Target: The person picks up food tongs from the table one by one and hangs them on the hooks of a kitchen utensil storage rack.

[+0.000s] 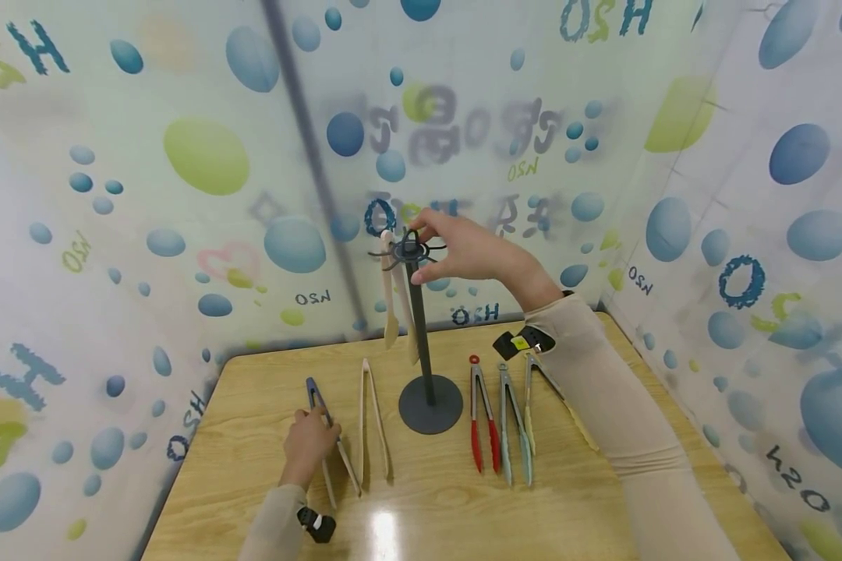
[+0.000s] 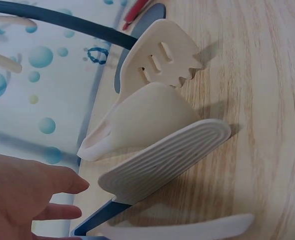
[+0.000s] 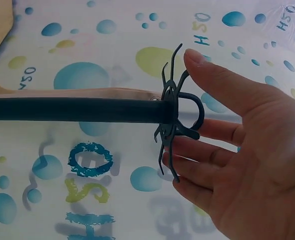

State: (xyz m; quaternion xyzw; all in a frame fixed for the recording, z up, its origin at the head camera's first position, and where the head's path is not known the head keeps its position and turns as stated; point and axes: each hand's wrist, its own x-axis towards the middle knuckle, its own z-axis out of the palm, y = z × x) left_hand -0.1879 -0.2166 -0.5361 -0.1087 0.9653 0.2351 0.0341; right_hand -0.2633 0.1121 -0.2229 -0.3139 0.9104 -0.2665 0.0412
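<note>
Toward the left of the table, my left hand (image 1: 309, 444) is over blue-topped tongs (image 1: 313, 393) in the head view. In the left wrist view its fingers (image 2: 70, 185) are extended beside the tongs' ridged head (image 2: 162, 167); any contact is hidden. Beige tongs (image 1: 362, 417) with a slotted head (image 2: 162, 57) lie just right of them. My right hand (image 3: 257, 135) spans the hook ring (image 3: 169, 117) atop a dark utensil stand (image 1: 422, 335). Thumb and fingers sit on opposite sides of the ring, holding it by its hooks. Long beige utensils (image 1: 390, 331) hang from the stand.
The stand's round base (image 1: 431, 421) rests on the wooden table (image 1: 435, 514). To its right lie red tongs (image 1: 494, 448), light blue tongs (image 1: 505, 448) and yellow tongs (image 1: 529, 413), near the right sleeve (image 1: 596, 374). Patterned curtains (image 1: 140, 312) surround the table.
</note>
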